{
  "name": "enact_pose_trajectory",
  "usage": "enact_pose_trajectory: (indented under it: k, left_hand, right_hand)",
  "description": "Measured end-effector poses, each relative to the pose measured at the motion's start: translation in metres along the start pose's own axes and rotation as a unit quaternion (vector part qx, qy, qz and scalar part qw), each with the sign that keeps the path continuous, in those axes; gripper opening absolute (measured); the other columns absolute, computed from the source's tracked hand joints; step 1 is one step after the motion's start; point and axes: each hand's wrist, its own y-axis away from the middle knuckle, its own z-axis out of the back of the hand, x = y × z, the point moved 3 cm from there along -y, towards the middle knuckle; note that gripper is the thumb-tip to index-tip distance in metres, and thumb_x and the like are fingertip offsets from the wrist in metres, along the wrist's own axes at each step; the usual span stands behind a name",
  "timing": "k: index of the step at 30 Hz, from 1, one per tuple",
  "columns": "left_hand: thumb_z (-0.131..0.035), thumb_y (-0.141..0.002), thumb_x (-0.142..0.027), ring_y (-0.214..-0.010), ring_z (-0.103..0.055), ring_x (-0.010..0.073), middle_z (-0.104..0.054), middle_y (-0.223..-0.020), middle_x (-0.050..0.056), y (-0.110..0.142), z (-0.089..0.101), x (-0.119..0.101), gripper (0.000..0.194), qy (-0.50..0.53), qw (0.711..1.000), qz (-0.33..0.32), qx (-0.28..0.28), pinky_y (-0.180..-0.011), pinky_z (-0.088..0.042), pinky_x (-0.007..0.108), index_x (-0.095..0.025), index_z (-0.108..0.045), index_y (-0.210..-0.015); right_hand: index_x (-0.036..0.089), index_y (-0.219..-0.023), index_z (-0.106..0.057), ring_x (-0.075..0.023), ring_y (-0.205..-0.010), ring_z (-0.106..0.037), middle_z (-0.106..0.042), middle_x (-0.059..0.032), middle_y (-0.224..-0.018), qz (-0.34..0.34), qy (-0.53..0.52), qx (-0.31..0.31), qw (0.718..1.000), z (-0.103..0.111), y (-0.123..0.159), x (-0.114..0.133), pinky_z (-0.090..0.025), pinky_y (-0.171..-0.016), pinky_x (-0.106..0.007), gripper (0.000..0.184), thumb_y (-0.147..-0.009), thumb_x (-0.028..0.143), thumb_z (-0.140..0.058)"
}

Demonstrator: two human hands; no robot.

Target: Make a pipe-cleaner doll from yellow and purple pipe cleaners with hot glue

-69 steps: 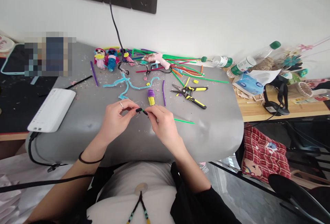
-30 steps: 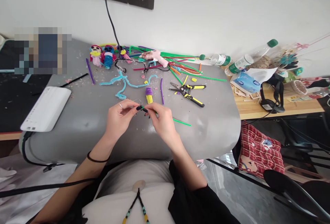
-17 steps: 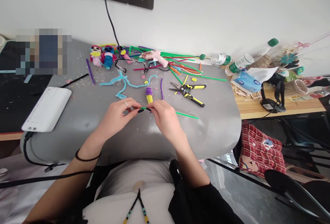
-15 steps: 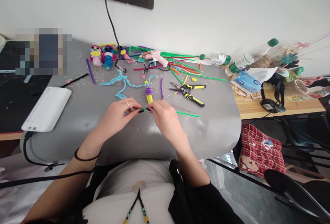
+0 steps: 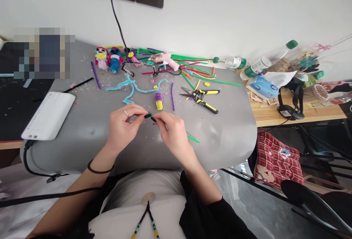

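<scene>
Between my fingertips I pinch a green pipe cleaner, whose free end sticks out past the right hand. My left hand is closed on its short end, thumb against forefinger. My right hand pinches it right beside the left, and the fingers hide most of its length. Just beyond the fingertips stands a small purple and yellow wound piece. A purple pipe cleaner lies to its right. Light-blue twisted pipe cleaners spread out behind my left hand.
Yellow-black wire strippers lie right of the hands. A pink glue gun, several loose pipe cleaners and small dolls line the back. At left sits a white power bank; at right, bottles and a tissue pack.
The free end of the green pipe cleaner has swung down towards me and shows shorter past my right hand. Both hands stay close together, fingertips turned slightly.
</scene>
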Motion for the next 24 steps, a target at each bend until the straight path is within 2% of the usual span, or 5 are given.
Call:
enact_pose_trajectory:
  k: [3, 7, 11, 18, 24]
  left_hand:
    - [-0.073, -0.088, -0.040, -0.073, -0.063, 0.0184, -0.072, -0.077, 0.003, 0.005, -0.009, 0.006, 0.020, 0.040, 0.995, 0.084, -0.046, -0.067, -0.052, 0.032, -0.023, -0.073, -0.079]
    - [-0.067, -0.091, -0.059, -0.076, -0.065, 0.0191, -0.076, -0.087, 0.005, 0.000, -0.009, 0.013, 0.038, 0.059, 0.985, 0.158, 0.035, -0.067, -0.054, 0.030, -0.022, -0.075, -0.086]
    - [-0.056, -0.096, -0.065, -0.081, -0.068, 0.0210, -0.077, -0.094, 0.008, -0.013, 0.004, 0.011, 0.049, -0.013, 0.985, 0.106, 0.132, -0.068, -0.052, 0.030, -0.022, -0.077, -0.092]
    - [-0.058, -0.097, -0.046, -0.075, -0.067, 0.0178, -0.076, -0.090, 0.003, -0.022, 0.009, 0.004, 0.030, -0.110, 0.960, -0.006, 0.257, -0.072, -0.051, 0.028, -0.024, -0.077, -0.094]
    - [-0.061, -0.093, -0.039, -0.076, -0.066, 0.0194, -0.074, -0.084, 0.004, -0.015, 0.003, 0.007, 0.023, -0.057, 0.986, 0.020, 0.155, -0.068, -0.051, 0.030, -0.023, -0.075, -0.086]
  right_hand:
    - [0.021, -0.101, -0.072, -0.0163, -0.081, -0.074, -0.078, -0.0029, -0.086, -0.020, -0.059, -0.033, 0.998, -0.005, 0.001, -0.003, -0.053, -0.077, -0.026, 0.021, -0.105, 0.021, -0.052]
    - [0.020, -0.104, -0.073, -0.0178, -0.085, -0.074, -0.079, -0.0048, -0.090, -0.027, -0.041, -0.031, 0.998, -0.003, -0.001, -0.009, -0.054, -0.082, -0.028, 0.021, -0.105, 0.018, -0.052]
    - [0.020, -0.106, -0.075, -0.0203, -0.093, -0.070, -0.080, -0.0074, -0.101, -0.016, 0.037, 0.013, 0.999, 0.007, -0.006, -0.012, -0.053, -0.087, -0.031, 0.025, -0.105, 0.015, -0.051]
    - [0.021, -0.104, -0.074, -0.0215, -0.093, -0.064, -0.076, -0.0071, -0.099, 0.030, 0.130, 0.085, 0.987, 0.014, -0.013, -0.004, -0.048, -0.080, -0.031, 0.026, -0.105, 0.011, -0.050]
    - [0.022, -0.102, -0.071, -0.0186, -0.083, -0.065, -0.074, -0.0050, -0.090, 0.008, 0.093, 0.061, 0.994, 0.011, -0.010, -0.003, -0.046, -0.075, -0.028, 0.024, -0.105, 0.014, -0.049]
